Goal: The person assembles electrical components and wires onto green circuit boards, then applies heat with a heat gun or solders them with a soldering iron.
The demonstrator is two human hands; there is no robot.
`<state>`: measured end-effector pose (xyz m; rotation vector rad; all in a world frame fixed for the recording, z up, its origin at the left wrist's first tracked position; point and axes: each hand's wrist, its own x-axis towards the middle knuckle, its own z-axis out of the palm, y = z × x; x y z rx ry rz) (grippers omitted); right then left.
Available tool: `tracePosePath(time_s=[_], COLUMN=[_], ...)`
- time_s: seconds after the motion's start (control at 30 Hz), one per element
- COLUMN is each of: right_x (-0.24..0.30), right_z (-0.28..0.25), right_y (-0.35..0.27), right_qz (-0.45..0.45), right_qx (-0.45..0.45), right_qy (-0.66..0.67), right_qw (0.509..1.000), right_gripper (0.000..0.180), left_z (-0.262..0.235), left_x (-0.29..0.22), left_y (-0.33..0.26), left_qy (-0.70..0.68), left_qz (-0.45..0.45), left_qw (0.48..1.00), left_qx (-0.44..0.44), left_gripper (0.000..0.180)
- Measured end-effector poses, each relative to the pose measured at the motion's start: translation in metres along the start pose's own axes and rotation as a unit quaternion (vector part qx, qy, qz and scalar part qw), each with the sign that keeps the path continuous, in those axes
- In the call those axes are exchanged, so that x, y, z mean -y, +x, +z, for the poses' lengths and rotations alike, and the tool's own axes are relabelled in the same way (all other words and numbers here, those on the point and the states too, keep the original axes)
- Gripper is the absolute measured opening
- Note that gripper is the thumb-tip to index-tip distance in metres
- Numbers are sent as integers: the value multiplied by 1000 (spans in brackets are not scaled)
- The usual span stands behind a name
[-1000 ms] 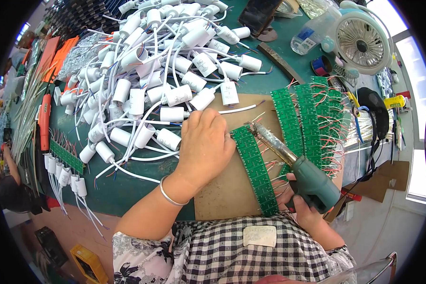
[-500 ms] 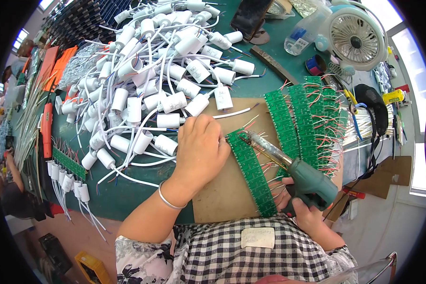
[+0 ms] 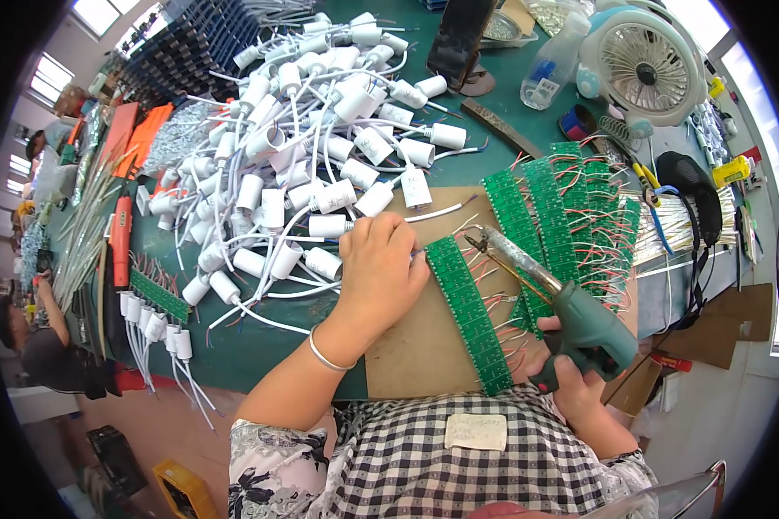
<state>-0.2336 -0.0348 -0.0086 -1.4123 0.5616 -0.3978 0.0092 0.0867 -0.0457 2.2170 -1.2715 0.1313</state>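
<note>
My left hand (image 3: 379, 272) is closed beside the top end of a green circuit board strip (image 3: 469, 318); its fingertips are hidden, so what they pinch cannot be made out. In my right hand (image 3: 573, 385) is a green soldering gun (image 3: 599, 330), gripped by its handle. Its metal barrel points up and left, and the tip hovers near the strip's upper end. Red and white wires stick out along the strip's right edge. The strip lies on a brown board (image 3: 407, 355). Just beyond my left hand are white lamp holders (image 3: 329, 197) with white cables, heaped together.
More wired green strips (image 3: 550, 216) lie at the right. A fan (image 3: 645, 69), a plastic bottle (image 3: 554, 65), a phone (image 3: 455, 39) and a dark bar (image 3: 500, 126) stand or lie behind. An orange-red tool (image 3: 121, 238) is at the left, near another person (image 3: 56, 346).
The whole view has shifted slightly. The soldering gun's tip has drawn off the strip's upper end, a little to the right. My left hand stays beside the strip.
</note>
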Motion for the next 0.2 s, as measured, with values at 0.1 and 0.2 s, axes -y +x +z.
tracePosePath(time_s=[0.1,0.2], right_x=[-6,-3], right_z=[-9,-13], right_y=[-2,-2], right_qz=[-36,-30], right_qx=[-23,-48], right_qy=[-9,38], right_qw=[999,998], right_gripper=[51,58], left_z=[-19,-37], left_x=[-5,9], left_y=[9,47], left_qy=[29,-30], left_qz=[16,41], left_qw=[999,999], left_qx=[-3,-20], left_gripper=[21,24])
